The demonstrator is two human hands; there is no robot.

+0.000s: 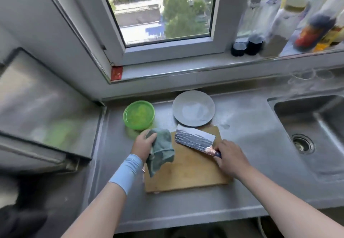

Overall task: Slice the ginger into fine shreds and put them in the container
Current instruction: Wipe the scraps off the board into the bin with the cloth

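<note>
A wooden cutting board (pixel 188 170) lies on the steel counter in front of me. My right hand (pixel 230 160) grips the handle of a broad cleaver (pixel 194 138), whose blade lies flat over the board's far edge. My left hand (pixel 144 143) holds a crumpled grey-green cloth (pixel 161 150) above the board's left side, close to the blade. A round green container (pixel 138 114) with pale contents stands behind my left hand. No ginger shows on the board.
A grey plate (pixel 193 108) sits behind the board. A steel sink (pixel 316 131) with a drain is at the right. Bottles and jars (pixel 279 33) line the window sill. A steel-topped unit (pixel 42 107) stands at the left.
</note>
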